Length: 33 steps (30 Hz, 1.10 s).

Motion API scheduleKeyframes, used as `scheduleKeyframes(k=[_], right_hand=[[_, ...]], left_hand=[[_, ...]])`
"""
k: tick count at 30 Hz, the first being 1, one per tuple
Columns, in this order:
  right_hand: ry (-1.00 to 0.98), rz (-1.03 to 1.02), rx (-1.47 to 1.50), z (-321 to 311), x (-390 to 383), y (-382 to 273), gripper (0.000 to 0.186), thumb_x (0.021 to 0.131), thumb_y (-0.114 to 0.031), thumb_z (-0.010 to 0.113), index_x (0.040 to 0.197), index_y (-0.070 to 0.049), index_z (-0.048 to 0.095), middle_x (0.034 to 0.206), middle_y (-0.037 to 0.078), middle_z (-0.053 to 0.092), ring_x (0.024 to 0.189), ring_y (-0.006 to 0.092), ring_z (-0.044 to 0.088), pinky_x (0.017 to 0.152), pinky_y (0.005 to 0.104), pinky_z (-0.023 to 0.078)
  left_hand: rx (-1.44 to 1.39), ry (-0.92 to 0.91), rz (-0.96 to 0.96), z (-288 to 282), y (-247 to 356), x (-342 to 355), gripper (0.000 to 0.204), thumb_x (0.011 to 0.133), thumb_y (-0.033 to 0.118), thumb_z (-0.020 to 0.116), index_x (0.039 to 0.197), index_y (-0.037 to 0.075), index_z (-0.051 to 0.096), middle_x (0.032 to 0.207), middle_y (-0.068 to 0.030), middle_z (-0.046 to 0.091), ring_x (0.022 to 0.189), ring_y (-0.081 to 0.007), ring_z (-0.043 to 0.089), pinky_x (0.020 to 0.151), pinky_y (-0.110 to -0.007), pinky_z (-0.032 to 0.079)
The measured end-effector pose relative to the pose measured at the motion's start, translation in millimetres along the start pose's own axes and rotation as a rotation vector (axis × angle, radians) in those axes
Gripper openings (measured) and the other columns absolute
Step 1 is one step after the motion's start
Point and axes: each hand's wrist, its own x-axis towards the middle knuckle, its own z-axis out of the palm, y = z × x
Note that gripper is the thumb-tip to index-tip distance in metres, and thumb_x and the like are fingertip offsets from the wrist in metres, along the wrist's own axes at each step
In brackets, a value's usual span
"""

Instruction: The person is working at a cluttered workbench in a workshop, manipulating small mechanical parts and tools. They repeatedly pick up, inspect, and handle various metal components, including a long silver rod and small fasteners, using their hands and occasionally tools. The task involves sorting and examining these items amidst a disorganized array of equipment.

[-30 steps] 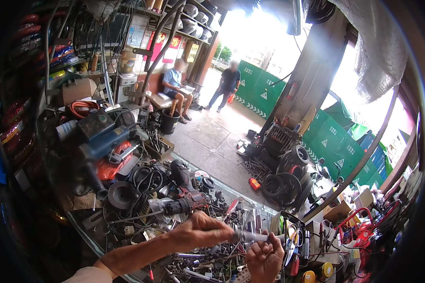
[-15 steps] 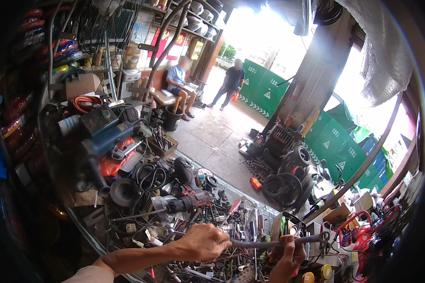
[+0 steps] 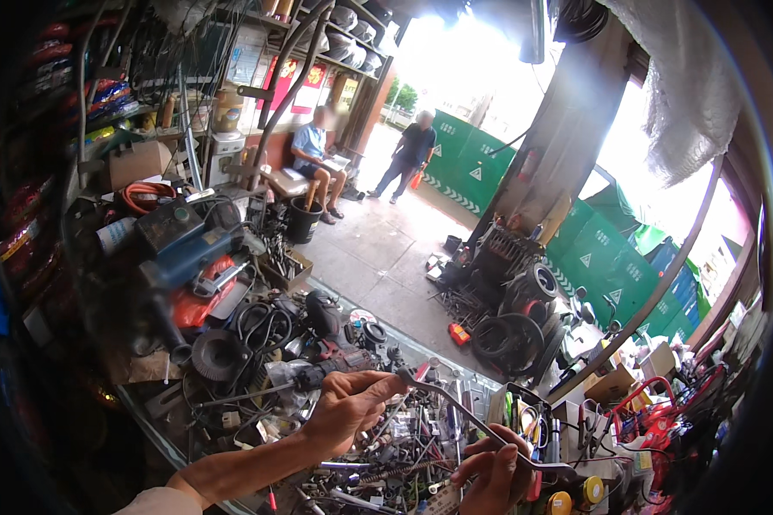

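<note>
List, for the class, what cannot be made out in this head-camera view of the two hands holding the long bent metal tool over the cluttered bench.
- Right hand: its wrist and forearm are cut off by the lower edge.
- Bent metal tool: its far end merges into the clutter by the yellow caps; its kind is unclear.
- Small parts on the bench: too small and jumbled to name.
- Left hand: the palm side is turned away, so its grip is hidden.

Daylight pours in from the far open doorway (image 3: 455, 60) and blows out to white glare there. My near left side sinks into deep shadow. The fisheye bends straight edges toward a black rim, and fine detail smears near the edges.
</note>
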Motion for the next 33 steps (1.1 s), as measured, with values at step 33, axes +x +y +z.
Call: scheduleKeyframes(k=[33], right_hand=[[0.035,-0.133,-0.154,0.9,-2.4,-4.0,0.038,0.09,-0.032,0.054,0.103,0.003,0.057,0.068,0.007,0.061,0.041,0.0066,0.046,0.039,0.0186,0.035]], left_hand=[[0.771,-0.021,0.183,5.0,-6.8,-0.9,0.014,0.084,0.011,0.063,0.089,-0.002,0.067,0.069,-0.0014,0.063,0.06,-0.0043,0.052,0.049,-0.022,0.041]])
